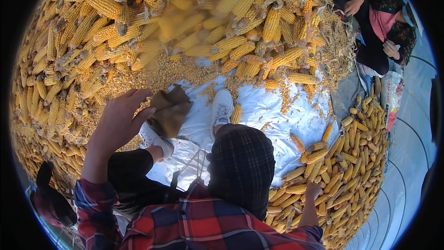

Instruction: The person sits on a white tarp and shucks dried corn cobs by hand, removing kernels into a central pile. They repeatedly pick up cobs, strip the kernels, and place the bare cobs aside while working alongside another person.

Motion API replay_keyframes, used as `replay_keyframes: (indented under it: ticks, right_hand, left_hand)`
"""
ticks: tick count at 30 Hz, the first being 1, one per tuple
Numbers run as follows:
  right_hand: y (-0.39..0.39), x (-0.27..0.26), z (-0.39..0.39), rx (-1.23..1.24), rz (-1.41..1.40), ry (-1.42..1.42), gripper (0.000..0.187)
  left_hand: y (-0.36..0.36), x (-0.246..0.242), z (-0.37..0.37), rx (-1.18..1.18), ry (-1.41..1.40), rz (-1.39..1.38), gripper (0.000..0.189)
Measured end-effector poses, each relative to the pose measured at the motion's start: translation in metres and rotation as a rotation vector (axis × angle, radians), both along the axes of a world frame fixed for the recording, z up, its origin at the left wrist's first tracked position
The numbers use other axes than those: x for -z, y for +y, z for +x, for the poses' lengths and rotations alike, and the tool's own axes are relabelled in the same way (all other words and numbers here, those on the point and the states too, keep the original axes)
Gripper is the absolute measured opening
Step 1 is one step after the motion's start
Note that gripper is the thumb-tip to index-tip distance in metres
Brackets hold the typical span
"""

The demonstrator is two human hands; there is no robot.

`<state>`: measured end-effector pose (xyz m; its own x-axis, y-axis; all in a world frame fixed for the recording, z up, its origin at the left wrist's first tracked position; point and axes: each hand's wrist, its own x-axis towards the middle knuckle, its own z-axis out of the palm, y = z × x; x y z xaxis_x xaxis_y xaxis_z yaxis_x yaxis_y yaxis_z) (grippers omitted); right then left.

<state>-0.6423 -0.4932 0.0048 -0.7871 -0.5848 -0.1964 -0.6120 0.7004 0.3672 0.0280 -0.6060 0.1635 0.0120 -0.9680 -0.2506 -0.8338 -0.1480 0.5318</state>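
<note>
My left hand [119,119] is raised at the left, its thumb and fingers apart with nothing between them. Just beyond its fingertips a piece of brown cloth [170,111] lies by my left shoe [154,140]. Down at the right, my right hand [313,191] reaches into a heap of yellow corn cobs [347,166]; whether it grips a cob is hard to see. In front of me rises a large pile of corn ears [114,38], with a blurred yellow patch over its middle. Loose kernels [166,69] lie at its foot.
A white plastic sheet [256,104] lies under my feet. One ear [236,114] rests beside my right shoe [222,106]. Another person [381,31] sits at the far right, near a printed sack [392,93]. A second person [52,198] appears at the lower left.
</note>
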Motion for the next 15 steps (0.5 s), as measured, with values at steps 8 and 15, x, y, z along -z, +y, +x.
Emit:
replay_keyframes:
  ticks: [8, 15]
  right_hand:
    - [-0.295, 0.145, 0.371, -0.543, -0.498, -0.867, 0.093]
    - [-0.321, 0.132, 0.406, -0.589, -0.401, -0.665, 0.077]
  left_hand:
    - [-0.006, 0.004, -0.015, 0.031, -0.041, 0.207, 0.03]
    - [-0.012, 0.006, -0.016, 0.025, -0.05, 0.191, 0.033]
